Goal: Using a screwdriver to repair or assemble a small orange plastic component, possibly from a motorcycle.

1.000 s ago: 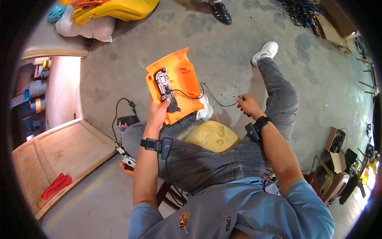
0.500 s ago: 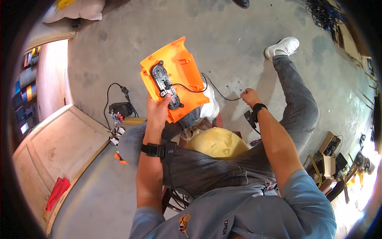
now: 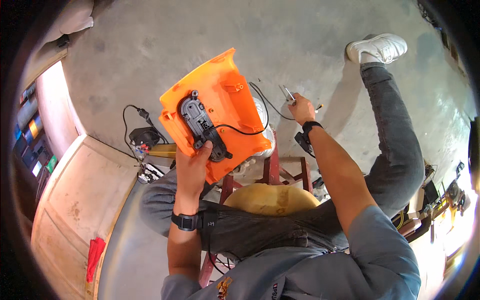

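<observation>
Grey concrete floor (image 3: 310,35) spreads out beyond both hands, and I see a pale wooden panel (image 3: 70,200) with a red cloth (image 3: 94,259) off to the left hand's lower left. The left hand (image 3: 192,167), forearm reaching forward, grips the near edge of an orange cover (image 3: 222,100), thumb on the dark unit (image 3: 197,117) inside it. Well apart, the right hand (image 3: 302,108) closes round a slim metal-shafted tool (image 3: 288,92); the unit's black cable (image 3: 250,133) reaches just beside it.

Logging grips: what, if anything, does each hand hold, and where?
Left hand: orange plastic shell, by its lower left edge, thumb on the grey module. Right hand: thin metal shaft; gripped part hidden.
</observation>
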Demonstrator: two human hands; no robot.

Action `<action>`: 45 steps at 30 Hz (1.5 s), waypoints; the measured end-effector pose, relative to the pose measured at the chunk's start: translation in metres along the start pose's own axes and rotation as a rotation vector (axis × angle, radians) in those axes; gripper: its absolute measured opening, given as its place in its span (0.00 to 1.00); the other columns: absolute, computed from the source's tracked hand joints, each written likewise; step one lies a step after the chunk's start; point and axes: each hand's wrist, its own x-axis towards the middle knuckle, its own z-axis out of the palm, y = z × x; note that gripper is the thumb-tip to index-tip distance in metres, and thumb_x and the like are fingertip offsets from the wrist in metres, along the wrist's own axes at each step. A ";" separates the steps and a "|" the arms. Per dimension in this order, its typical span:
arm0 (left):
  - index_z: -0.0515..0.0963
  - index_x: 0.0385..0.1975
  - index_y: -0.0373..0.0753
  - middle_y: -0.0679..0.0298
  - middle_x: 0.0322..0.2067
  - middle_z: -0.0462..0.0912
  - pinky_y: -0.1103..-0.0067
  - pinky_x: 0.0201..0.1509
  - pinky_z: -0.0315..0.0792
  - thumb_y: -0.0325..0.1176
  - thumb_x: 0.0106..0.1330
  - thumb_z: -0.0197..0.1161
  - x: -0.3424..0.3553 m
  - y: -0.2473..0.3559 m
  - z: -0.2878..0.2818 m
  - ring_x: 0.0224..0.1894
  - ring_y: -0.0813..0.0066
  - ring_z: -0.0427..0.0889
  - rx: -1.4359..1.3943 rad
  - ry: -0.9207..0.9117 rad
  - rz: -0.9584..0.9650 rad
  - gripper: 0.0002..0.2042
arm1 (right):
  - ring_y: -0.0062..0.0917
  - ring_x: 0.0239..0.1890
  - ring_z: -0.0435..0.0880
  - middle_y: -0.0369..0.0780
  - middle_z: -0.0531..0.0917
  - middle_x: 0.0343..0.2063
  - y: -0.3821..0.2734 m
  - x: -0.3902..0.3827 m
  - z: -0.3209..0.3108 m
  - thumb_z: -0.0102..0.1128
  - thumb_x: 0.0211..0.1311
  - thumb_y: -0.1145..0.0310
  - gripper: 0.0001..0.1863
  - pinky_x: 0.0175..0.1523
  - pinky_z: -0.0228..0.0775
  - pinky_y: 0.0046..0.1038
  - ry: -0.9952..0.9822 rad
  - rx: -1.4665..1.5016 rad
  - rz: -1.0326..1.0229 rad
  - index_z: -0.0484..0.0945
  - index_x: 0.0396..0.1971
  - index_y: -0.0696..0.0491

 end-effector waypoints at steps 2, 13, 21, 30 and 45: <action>0.72 0.59 0.34 0.67 0.51 0.79 0.75 0.60 0.70 0.21 0.68 0.62 0.002 0.004 0.006 0.52 0.74 0.78 0.066 -0.007 -0.044 0.19 | 0.42 0.47 0.84 0.44 0.85 0.41 0.010 0.004 0.010 0.66 0.59 0.64 0.17 0.50 0.76 0.41 0.047 -0.070 -0.023 0.79 0.49 0.48; 0.74 0.55 0.33 0.69 0.45 0.80 0.79 0.49 0.74 0.21 0.70 0.61 0.000 -0.004 0.009 0.43 0.80 0.79 0.139 0.004 -0.084 0.15 | 0.48 0.46 0.83 0.49 0.84 0.43 0.015 0.007 0.019 0.59 0.62 0.66 0.11 0.49 0.76 0.45 0.101 -0.060 -0.095 0.80 0.43 0.52; 0.73 0.58 0.33 0.67 0.50 0.80 0.77 0.58 0.72 0.21 0.69 0.60 0.003 -0.009 0.013 0.50 0.78 0.78 0.086 -0.170 0.182 0.17 | 0.49 0.37 0.85 0.50 0.85 0.30 -0.009 -0.006 -0.042 0.63 0.61 0.60 0.13 0.44 0.75 0.45 0.266 0.090 -0.131 0.81 0.35 0.55; 0.70 0.58 0.32 0.64 0.49 0.80 0.76 0.55 0.75 0.17 0.67 0.58 -0.030 -0.012 0.010 0.48 0.75 0.80 -0.022 -0.193 0.418 0.19 | 0.17 0.22 0.76 0.33 0.79 0.20 -0.125 -0.127 -0.152 0.69 0.61 0.60 0.13 0.28 0.69 0.26 0.344 0.634 -0.243 0.82 0.36 0.54; 0.66 0.58 0.33 0.61 0.46 0.77 0.75 0.55 0.74 0.17 0.64 0.59 -0.112 -0.051 0.029 0.48 0.74 0.78 -0.024 -0.199 0.522 0.22 | 0.17 0.25 0.73 0.31 0.77 0.22 -0.147 -0.279 -0.137 0.66 0.65 0.65 0.10 0.33 0.68 0.25 0.145 0.612 -0.665 0.82 0.39 0.57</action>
